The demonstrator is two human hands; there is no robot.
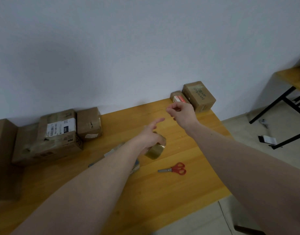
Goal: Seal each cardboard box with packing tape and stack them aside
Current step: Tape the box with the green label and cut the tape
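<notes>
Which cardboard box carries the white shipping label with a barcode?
The box in the left cluster, sitting on a larger flat box. The boxes around it show no such label; the far-right small box's is red and white.

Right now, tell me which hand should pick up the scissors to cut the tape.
Right. The left hand is wrapped around the tape roll, so it is busy. The right hand is pinched shut in the air, apparently on the tape's end, and the scissors lie on the table on its side.
</notes>
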